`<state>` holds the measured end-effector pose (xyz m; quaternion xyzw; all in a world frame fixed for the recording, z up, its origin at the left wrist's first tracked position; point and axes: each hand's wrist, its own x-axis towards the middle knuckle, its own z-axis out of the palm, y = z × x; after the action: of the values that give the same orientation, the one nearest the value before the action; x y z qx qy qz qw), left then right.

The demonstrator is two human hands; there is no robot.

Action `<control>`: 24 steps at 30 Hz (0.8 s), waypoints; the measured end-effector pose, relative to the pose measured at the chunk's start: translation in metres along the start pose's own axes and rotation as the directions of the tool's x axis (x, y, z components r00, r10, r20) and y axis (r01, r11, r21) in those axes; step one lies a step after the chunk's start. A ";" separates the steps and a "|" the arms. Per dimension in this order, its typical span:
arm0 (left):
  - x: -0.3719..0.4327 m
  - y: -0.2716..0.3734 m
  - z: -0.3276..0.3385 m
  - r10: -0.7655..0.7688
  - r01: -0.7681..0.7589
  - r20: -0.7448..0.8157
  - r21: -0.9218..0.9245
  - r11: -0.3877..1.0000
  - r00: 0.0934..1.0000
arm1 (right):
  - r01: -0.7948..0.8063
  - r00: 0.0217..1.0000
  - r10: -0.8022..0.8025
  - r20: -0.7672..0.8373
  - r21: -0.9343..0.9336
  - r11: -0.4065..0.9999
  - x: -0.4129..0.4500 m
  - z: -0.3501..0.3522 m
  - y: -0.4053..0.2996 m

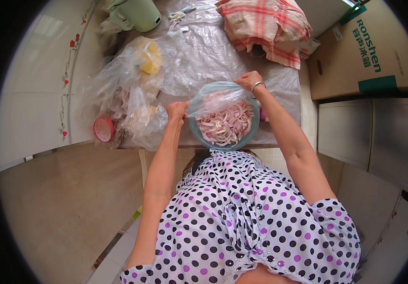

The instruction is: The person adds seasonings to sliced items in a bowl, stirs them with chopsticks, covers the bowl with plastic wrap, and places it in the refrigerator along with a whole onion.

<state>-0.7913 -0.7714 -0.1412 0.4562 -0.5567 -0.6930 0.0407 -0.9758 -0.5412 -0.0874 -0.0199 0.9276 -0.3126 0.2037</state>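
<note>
A round bluish bowl (255,129) at the table's near edge holds sliced purple onions (225,124). A thin clear plastic sheet or bag (218,101) lies stretched across the far part of the bowl, while the onions nearer to me are uncovered. My left hand (177,110) pinches the plastic at the bowl's left side. At the far right of the rim, my right hand (250,81), with a bracelet on its wrist, grips the plastic's other side. Part of a purple onion (263,115) shows just right of the bowl, partly hidden by my right forearm.
Crumpled plastic bags (133,88), one around something yellow, cover the table's left side, beside a red-rimmed cup (103,130). A green kettle (136,16) stands at the far left. A red-checked cloth (260,25) lies at the far right. A large cardboard box (342,67) stands right of the table.
</note>
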 end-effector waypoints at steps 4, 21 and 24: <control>-0.008 -0.007 -0.014 -0.058 0.061 0.103 -0.027 0.998 0.993 | -0.072 0.973 0.006 0.231 0.280 0.957 -0.004 -0.013 0.022; -0.056 -0.005 -0.047 -0.209 0.308 0.445 -0.164 0.937 0.871 | 0.097 0.961 -0.180 0.211 0.352 0.931 -0.045 -0.026 0.030; -0.065 -0.006 -0.044 -0.211 0.346 0.475 -0.216 0.913 0.854 | 0.077 0.989 -0.133 0.066 0.537 0.840 -0.053 -0.011 0.037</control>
<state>-0.7211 -0.7652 -0.1061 0.3525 -0.3691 -0.8514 -0.1211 -0.9285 -0.4960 -0.0820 -0.0293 0.7904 -0.5669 0.2304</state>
